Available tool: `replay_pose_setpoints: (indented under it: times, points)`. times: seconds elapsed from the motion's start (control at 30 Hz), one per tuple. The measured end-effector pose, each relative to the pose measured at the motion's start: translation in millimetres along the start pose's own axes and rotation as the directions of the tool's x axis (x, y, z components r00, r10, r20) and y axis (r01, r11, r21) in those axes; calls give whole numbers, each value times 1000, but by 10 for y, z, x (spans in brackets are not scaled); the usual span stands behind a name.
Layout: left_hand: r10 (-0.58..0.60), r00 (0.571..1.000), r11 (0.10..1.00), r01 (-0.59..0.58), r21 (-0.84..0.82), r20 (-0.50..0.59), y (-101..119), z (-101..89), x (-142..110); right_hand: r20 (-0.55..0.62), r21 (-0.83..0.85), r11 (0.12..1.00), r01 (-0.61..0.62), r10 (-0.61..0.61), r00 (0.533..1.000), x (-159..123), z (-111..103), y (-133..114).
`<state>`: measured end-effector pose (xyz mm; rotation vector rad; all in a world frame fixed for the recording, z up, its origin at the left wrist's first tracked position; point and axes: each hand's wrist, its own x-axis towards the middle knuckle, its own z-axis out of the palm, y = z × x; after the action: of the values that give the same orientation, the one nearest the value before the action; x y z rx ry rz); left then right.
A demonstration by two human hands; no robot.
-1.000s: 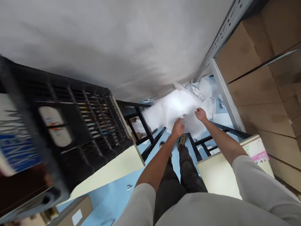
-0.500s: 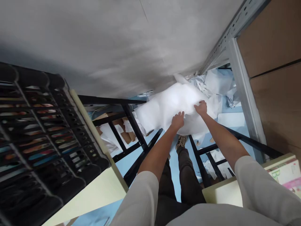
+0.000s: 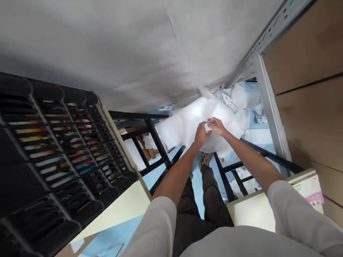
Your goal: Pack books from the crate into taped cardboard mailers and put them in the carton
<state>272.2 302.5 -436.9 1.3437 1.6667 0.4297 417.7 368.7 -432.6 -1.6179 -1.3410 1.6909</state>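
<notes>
Below the grey wall [image 3: 120, 50], white sheeting [image 3: 182, 126] lies heaped just beyond our shoe [image 3: 205, 160]. Our left hand [image 3: 202, 134] and right hand [image 3: 217, 127], close together over it, both pinch a white fold [image 3: 207, 126]. We judge it light, soft, easily torn, best held by gathered edges.

black crate [image 3: 111, 192] at left; cardboard boxes [image 3: 308, 112] stacked at right.
</notes>
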Motion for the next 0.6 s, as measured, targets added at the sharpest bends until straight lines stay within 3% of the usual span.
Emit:
replay_pose_setpoints:
  times: [0.13,0.23,0.3,0.4,0.5,0.6]
  points:
    - [-177,969,983,166,-74,-175,167,-67,52,36,85,995,-54,51,998,-8,42,-47]
    - [-270,907,962,264,-65,-324,137,-230,94,-181,-21,983,-180,174,968,20,-211,121]
    - [-276,884,959,278,-50,-378,93,-326,122,-390,-140,933,-331,256,885,44,-441,287]
    - [-234,896,970,240,-32,-377,45,-376,145,-560,-271,825,-497,285,778,98,-735,518]
    - [-157,930,986,164,-6,-332,17,-324,138,-618,-315,759,-569,291,731,202,-917,663]
    - [-106,949,993,118,23,-296,-18,-244,118,-618,-280,748,-601,339,710,328,-1037,738]
